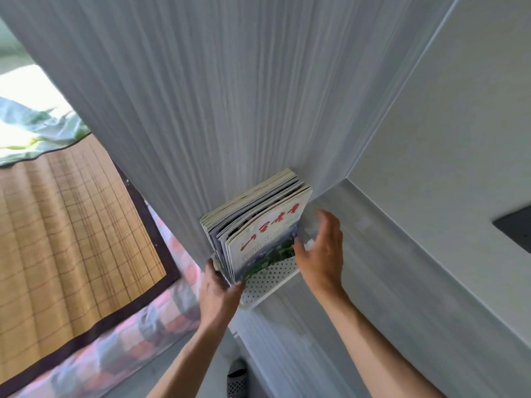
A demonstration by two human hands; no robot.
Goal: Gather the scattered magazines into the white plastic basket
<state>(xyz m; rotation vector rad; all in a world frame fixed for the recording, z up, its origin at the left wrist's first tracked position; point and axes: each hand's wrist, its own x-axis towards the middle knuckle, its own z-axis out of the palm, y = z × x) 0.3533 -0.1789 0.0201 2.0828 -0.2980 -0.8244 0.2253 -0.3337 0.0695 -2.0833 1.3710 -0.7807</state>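
A grey, vertically grained wall panel point(230, 110) meets a smooth white panel point(448, 139) at a corner. The left hand point(218, 294) grips the near lower corner of the upright magazines point(258, 225), thumb on the outer side. The right hand point(321, 254) is spread, fingers blurred, touching the front cover's edge. The stack stands in the white plastic basket point(267, 282), a perforated container largely hidden behind covers. A woven bamboo mat point(71, 225) lies on the bed at left.

Setting: a home bedroom, we judge. We note a bed with woven bamboo sleeping mat point(71, 225), checked pink-and-grey sheet point(138, 334), crumpled green quilt point(37, 130); grey wood-grain wardrobe panel point(215, 96) alongside.
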